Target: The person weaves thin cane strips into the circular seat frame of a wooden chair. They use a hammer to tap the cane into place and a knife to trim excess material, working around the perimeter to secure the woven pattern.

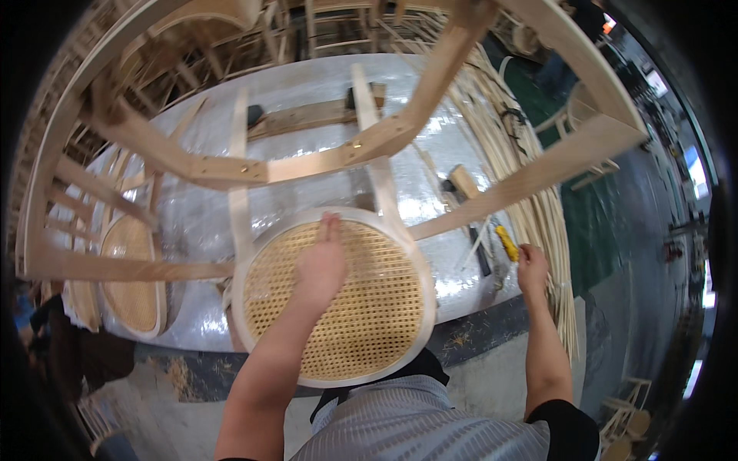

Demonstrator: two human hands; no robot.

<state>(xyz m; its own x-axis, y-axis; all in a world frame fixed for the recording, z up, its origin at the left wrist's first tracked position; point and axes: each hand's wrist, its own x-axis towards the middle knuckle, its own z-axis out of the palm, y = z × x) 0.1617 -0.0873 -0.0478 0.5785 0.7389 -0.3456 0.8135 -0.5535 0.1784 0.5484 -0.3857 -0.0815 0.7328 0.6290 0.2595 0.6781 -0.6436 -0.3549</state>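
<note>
Woven cane, honey-coloured and pierced with a regular open mesh, already fills the whole round seat (338,300) right in front of your body, so the weaving looks finished across the panel, with no gaps I can make out; what seems left is the finishing at the rim, though the edge is too small to judge closely. Your left hand (323,261) lies flat on that mesh, fingers together and stretched toward the far rim, pressing rather than gripping. The seat's hoop is pale, smooth bare wood, and it belongs to a chair frame (307,165) tipped over so its curved unfinished legs and rails arch up and away from you. Off to the side, your right hand (532,265) is closed around the near ends of a bundle of cane strands (530,200), thin straw-coloured strips that fan out long and straight along the table's edge. Just beside that hand lies a yellow-handled tool (506,243), and a little beyond it a wooden mallet (463,181). All of this rests on a table (307,84) wrapped in shiny, crinkled silver sheeting. At your left, a second caned seat (131,273) of the same weave stands on edge against the table. Farther off, more bare wooden chair frames are stacked, blurred by the lens.
</note>
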